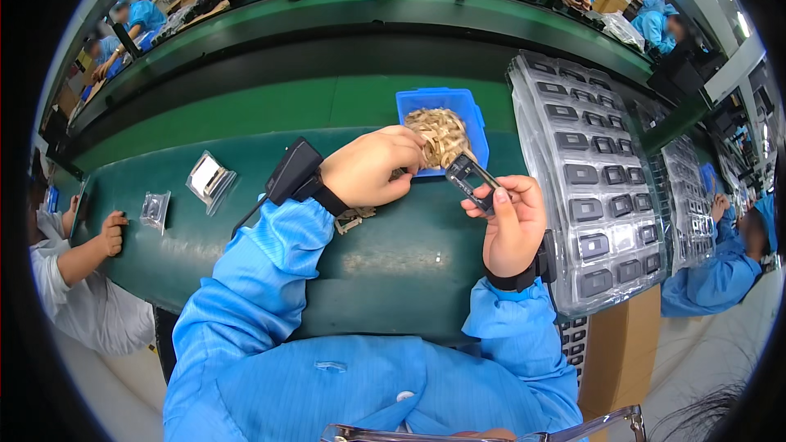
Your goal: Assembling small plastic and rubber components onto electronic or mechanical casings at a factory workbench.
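Note:
My right hand [516, 225] grips a small black rectangular plastic housing [470, 180] between thumb and fingers, its open inner side partly showing. The housing is tilted, with its far end close to the near rim of a blue bin [478, 135]. Many small beige strip-like pieces [442, 133] fill that bin. At the bin's left near corner is my left hand [372, 165], palm down with fingers curled together. Its fingertips are partly hidden, so whatever they pinch cannot be made out. Several loose beige pieces [354, 218] lie on the green mat beneath my left wrist.
Stacked clear trays [581, 172] of dark housings stand to the right. Two clear bags [210, 180] [155, 209] lie on the green mat [393, 278] at the left. A person's hand [113, 233] rests at the left mat edge. Beyond a raised green ledge, other people work.

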### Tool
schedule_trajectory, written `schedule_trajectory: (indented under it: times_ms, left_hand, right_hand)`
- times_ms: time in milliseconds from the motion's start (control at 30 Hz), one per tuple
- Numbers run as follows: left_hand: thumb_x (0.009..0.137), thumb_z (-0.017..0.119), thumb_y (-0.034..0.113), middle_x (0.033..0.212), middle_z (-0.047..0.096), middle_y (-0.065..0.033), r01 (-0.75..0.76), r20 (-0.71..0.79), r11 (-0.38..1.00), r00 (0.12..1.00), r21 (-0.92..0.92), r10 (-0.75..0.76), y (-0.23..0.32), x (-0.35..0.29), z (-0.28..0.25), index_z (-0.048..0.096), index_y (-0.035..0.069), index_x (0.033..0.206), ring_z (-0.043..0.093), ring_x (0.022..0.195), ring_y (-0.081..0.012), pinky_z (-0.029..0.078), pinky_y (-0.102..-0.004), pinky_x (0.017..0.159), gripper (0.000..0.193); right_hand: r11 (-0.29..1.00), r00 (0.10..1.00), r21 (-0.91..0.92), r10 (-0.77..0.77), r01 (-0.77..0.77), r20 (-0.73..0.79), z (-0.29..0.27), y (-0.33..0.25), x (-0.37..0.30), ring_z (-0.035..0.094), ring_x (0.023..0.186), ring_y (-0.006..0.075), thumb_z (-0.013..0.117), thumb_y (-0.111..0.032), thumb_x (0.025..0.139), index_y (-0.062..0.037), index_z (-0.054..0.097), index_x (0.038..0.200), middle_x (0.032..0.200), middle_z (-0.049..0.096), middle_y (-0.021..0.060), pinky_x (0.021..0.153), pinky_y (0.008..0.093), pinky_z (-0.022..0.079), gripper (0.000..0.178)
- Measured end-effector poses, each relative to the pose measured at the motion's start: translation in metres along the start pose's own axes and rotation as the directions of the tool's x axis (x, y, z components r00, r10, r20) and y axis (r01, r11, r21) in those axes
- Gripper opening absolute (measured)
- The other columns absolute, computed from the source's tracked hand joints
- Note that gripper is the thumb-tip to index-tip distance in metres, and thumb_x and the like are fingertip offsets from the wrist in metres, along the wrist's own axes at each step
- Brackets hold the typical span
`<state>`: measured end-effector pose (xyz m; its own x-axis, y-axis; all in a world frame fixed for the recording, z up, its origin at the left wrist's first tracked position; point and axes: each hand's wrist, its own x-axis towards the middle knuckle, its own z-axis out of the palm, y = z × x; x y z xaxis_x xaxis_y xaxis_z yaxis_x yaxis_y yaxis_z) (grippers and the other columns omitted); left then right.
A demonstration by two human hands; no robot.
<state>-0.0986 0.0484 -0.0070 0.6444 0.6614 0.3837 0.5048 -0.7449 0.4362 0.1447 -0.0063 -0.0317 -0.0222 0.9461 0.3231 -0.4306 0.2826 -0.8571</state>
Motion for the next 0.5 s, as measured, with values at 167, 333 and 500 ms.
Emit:
schedule_trajectory:
  times_ms: [167,333,500]
  left_hand:
    - [0.075,0.069,0.001,0.101,0.070,-0.0109,-0.035,-0.174,0.997,0.984,-0.069,0.023,0.010,-0.004,0.008,0.066,0.002,0.088,0.059,0.115,-0.0341,0.050,-0.0428,0.095,0.013]
    - [0.072,0.079,0.002,0.093,0.068,-0.0076,-0.018,-0.549,0.989,0.833,-0.148,-0.067,0.059,-0.003,0.013,0.071,0.005,0.091,0.065,0.084,-0.0252,0.051,-0.0363,0.075,0.021]
    - [0.070,0.081,0.001,0.084,0.064,-0.0057,0.076,-0.553,0.985,0.820,-0.154,-0.150,0.067,-0.003,0.020,0.074,0.006,0.088,0.062,0.077,-0.0210,0.050,-0.0317,0.067,0.019]
  right_hand:
    - [0.997,0.999,-0.071,0.012,-0.009,0.045,0.005,0.003,-0.004,0.070,0.085,0.0220,0.052,0.005,0.098,0.0015,0.049,0.109,0.098,0.066,0.0170,0.076,0.0318,0.060,0.012]
    - [0.997,0.995,-0.070,-0.038,0.044,0.088,0.008,0.009,-0.008,0.070,0.089,0.0237,0.050,0.011,0.095,0.0012,0.047,0.104,0.101,0.064,0.0191,0.081,0.0343,0.060,0.014]
    - [0.989,0.973,-0.105,-0.084,0.108,0.214,0.010,0.008,-0.015,0.070,0.094,0.0268,0.051,0.012,0.095,0.0004,0.046,0.104,0.105,0.065,0.0216,0.082,0.0344,0.059,0.015]
